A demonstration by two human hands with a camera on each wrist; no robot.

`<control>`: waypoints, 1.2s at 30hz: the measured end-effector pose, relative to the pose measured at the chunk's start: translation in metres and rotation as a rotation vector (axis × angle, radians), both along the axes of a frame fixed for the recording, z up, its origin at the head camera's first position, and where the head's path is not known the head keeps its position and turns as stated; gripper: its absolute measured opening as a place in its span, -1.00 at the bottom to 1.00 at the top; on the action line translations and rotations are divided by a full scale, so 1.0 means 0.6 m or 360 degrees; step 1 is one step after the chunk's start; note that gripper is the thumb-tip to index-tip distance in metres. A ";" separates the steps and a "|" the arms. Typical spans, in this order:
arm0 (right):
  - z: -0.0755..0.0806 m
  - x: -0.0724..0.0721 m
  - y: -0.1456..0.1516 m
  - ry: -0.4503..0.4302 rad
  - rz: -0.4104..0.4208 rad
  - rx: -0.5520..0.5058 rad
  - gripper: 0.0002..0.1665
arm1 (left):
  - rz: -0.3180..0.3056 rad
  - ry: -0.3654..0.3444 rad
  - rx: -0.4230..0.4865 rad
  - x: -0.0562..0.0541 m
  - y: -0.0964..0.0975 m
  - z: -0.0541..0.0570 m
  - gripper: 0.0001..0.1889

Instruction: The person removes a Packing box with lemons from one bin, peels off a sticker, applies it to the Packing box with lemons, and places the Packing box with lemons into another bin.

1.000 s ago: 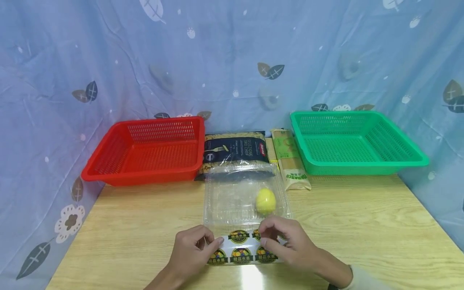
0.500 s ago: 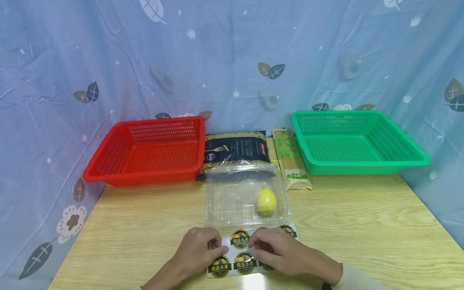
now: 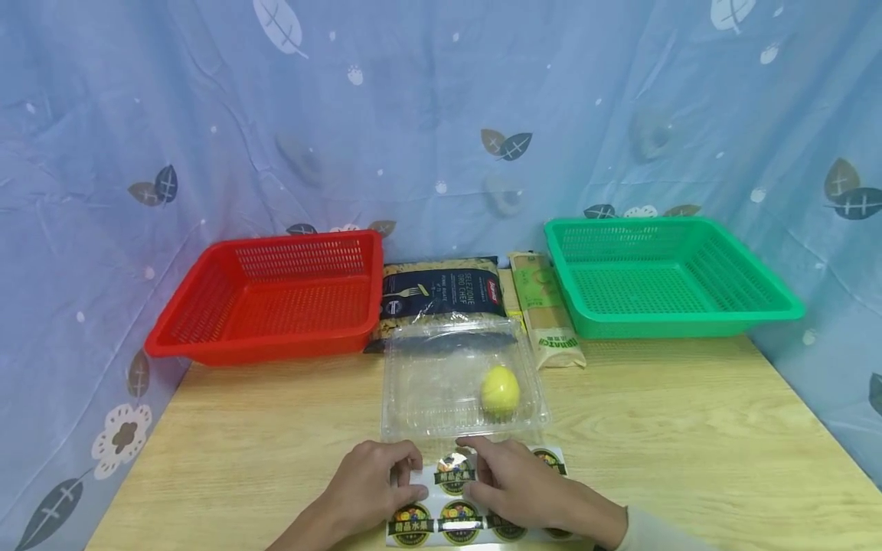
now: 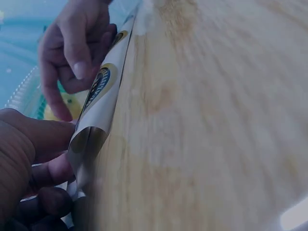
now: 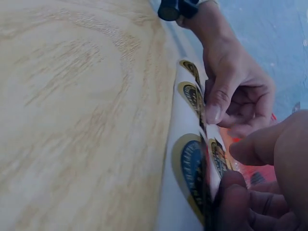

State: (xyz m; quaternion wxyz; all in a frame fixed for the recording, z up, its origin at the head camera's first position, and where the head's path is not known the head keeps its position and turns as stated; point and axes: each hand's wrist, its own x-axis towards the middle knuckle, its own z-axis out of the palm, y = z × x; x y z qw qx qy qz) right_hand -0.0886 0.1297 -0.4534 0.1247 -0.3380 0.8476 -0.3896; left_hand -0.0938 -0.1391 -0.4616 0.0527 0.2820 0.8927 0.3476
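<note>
Right now the left hand (image 3: 372, 482) pinches the sticker sheet (image 3: 441, 501)

From my end, I see the sheet lying between the two hands, a white strip with round dark stickers in rows. The left hand has thumb and bent fingers gripping its left end; the left wrist view shows that end curving up at the fingertips.

The right hand (image 3: 517, 482) lies over the sheet with its fingers half bent. I read it as loose: thumb and forefinger stand apart, the thumb close over a sticker and the forefinger reaching toward the far edge. I can't tell from here whether the thumb presses down.

Just beyond both hands I have a clear plastic box (image 3: 427, 383) with a yellow fruit (image 3: 499, 392) in it, on the right hand's side. Past the box, farther from the hands, lies a pasta bag (image 3: 448, 295), and a paper packet (image 3: 547, 314) sits to its right. Well beyond the left hand, off to its left, is a red basket (image 3: 276, 348); well beyond the right hand, to its right, a green basket (image 3: 689, 325).
</note>
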 end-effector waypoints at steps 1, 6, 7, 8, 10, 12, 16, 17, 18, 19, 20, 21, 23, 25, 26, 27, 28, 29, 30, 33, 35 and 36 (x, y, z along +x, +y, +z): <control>-0.001 0.000 -0.001 0.0003 -0.0017 0.0011 -0.42 | -0.0004 -0.0020 0.0000 -0.001 -0.001 0.000 -0.77; -0.005 -0.002 -0.006 0.0028 -0.0058 0.0046 -0.49 | -0.0049 -0.0081 0.0022 -0.008 -0.004 -0.002 -0.75; -0.006 -0.002 -0.007 0.0028 -0.0064 0.0047 -0.51 | -0.0064 -0.0084 0.0027 -0.009 -0.005 -0.003 -0.75; -0.006 -0.002 -0.007 0.0031 -0.0072 0.0049 -0.53 | -0.0082 -0.0092 0.0036 -0.010 -0.006 -0.004 -0.76; -0.007 -0.002 -0.008 0.0037 -0.0085 0.0056 -0.57 | -0.0114 -0.0109 0.0050 -0.012 -0.007 -0.005 -0.77; -0.007 -0.003 -0.010 0.0052 -0.0096 0.0060 -0.60 | -0.0137 -0.0122 0.0055 -0.015 -0.008 -0.005 -0.78; -0.009 -0.003 -0.011 0.0090 -0.0115 0.0073 -0.65 | -0.0142 -0.0136 0.0043 -0.018 -0.011 -0.005 -0.79; -0.009 -0.003 -0.012 0.0093 -0.0119 0.0074 -0.66 | -0.0140 -0.0140 0.0038 -0.019 -0.012 -0.005 -0.79; -0.010 -0.003 -0.012 0.0099 -0.0121 0.0071 -0.67 | -0.0140 -0.0144 0.0035 -0.019 -0.012 -0.005 -0.78; -0.010 -0.002 -0.013 0.0110 -0.0119 0.0066 -0.68 | -0.0141 -0.0146 0.0033 -0.019 -0.013 -0.005 -0.79; -0.011 -0.002 -0.013 0.0118 -0.0117 0.0060 -0.69 | -0.0144 -0.0150 0.0034 -0.019 -0.013 -0.006 -0.79; -0.012 -0.001 -0.013 0.0127 -0.0114 0.0052 -0.71 | -0.0150 -0.0157 0.0039 -0.019 -0.014 -0.006 -0.79; -0.013 0.001 -0.013 0.0142 -0.0103 0.0033 -0.73 | -0.0167 -0.0168 0.0047 -0.018 -0.015 -0.006 -0.80; -0.013 0.002 -0.013 0.0158 -0.0089 0.0014 -0.74 | -0.0186 -0.0188 0.0056 -0.017 -0.015 -0.005 -0.80; -0.014 0.003 -0.013 0.0159 -0.0086 0.0004 -0.76 | -0.0193 -0.0199 0.0059 -0.017 -0.016 -0.005 -0.80; -0.014 0.003 -0.013 0.0166 -0.0079 -0.0006 -0.77 | -0.0197 -0.0213 0.0061 -0.016 -0.017 -0.005 -0.81; -0.015 0.004 -0.012 0.0170 -0.0071 -0.0017 -0.79 | -0.0204 -0.0225 0.0063 -0.016 -0.017 -0.006 -0.81; -0.015 0.004 -0.012 0.0178 -0.0063 -0.0026 -0.80 | -0.0208 -0.0235 0.0066 -0.016 -0.018 -0.006 -0.81; -0.016 0.004 -0.012 0.0186 -0.0054 -0.0037 -0.82 | -0.0209 -0.0245 0.0069 -0.015 -0.019 -0.005 -0.81; -0.017 0.002 -0.012 0.0221 -0.0037 -0.0064 -0.86 | -0.0221 -0.0230 0.0079 -0.016 -0.021 -0.005 -0.81; -0.018 0.001 -0.012 0.0249 -0.0025 -0.0094 -0.88 | -0.0233 -0.0205 0.0085 -0.017 -0.021 -0.004 -0.81; -0.018 0.000 -0.012 0.0266 -0.0017 -0.0114 -0.89 | -0.0238 -0.0192 0.0086 -0.017 -0.022 -0.004 -0.81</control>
